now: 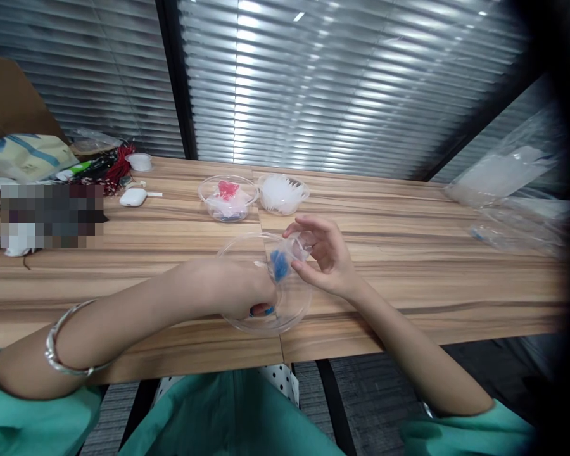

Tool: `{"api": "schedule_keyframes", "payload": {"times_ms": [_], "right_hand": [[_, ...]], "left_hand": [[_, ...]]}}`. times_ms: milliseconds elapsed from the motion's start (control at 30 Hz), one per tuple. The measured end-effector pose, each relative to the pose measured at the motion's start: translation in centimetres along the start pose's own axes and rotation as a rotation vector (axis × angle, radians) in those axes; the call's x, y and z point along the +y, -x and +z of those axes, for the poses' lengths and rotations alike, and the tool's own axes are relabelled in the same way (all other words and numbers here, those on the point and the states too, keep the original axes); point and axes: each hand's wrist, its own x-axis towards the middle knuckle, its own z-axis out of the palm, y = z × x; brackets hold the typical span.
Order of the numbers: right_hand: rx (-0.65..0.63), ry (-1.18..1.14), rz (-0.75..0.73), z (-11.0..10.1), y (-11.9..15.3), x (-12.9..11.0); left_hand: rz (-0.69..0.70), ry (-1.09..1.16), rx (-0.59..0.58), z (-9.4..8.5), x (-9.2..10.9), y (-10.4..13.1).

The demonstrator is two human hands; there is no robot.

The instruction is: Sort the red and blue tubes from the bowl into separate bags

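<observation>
A wide clear plastic bowl stands near the table's front edge. My left hand dips into it from the left with fingers bent down and closed; a bit of blue shows beside the fingertips, and what they hold is hidden. At the bowl's right rim, my right hand curls thumb and fingers around a small clear plastic bag. A blue clump shows at the bag's left end, beside my left hand; whether it lies inside the bag is hard to tell.
Behind stand a clear bowl with pink and red packets and another with white translucent pieces. A white earbud case, a small white tub and red-black wires lie left. Clear plastic bags lie at right.
</observation>
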Motion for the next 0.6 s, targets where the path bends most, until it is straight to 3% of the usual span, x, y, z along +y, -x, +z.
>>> {"api": "schedule_keyframes", "payload": {"times_ms": [300,600], "right_hand": [[-0.036,-0.002,-0.005,-0.16,0.06,-0.13],[-0.101,0.063,0.019,-0.17,0.12,-0.34]], "left_hand": [[-0.022,-0.017,0.036,0.38,0.19,-0.26],[0.018,-0.051,-0.012,-0.14,-0.43,-0.36]]}}
